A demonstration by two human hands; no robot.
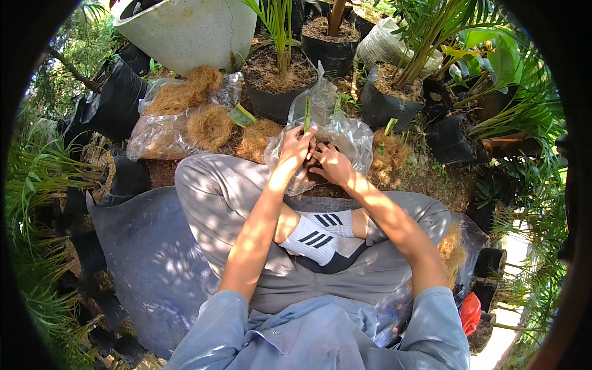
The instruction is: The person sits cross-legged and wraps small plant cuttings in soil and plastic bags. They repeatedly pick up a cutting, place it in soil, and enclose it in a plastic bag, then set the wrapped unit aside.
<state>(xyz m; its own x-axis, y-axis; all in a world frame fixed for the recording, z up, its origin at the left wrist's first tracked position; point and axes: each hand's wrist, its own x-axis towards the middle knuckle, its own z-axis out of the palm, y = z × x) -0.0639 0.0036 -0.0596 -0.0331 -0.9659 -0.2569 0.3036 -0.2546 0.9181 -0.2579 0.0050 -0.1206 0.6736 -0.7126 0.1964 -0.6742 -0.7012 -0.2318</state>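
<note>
My left hand [296,149] grips an upright green leaf cutting [307,111] near its lower end. The cutting rises from the mouth of a clear plastic bag [358,138] in front of my crossed legs. Beside it, my right hand [334,165] has its fingertips down in the bag, at dark soil-like material [319,178]. Whether those fingers pinch anything is hidden. Left of the bag sits a clump of brown fibre [259,138], with a broader green leaf piece [242,115] at its upper left. Another fibre clump [387,150] with green pieces lies to the right.
Plastic sheets [162,134] with more brown fibre [185,95] lie at the left, below a large concrete pot [194,34]. Potted palms in black bags [273,99] stand ahead and at right [393,104]. I sit on a dark mat [138,259]; a red plastic bag [470,313] is at right.
</note>
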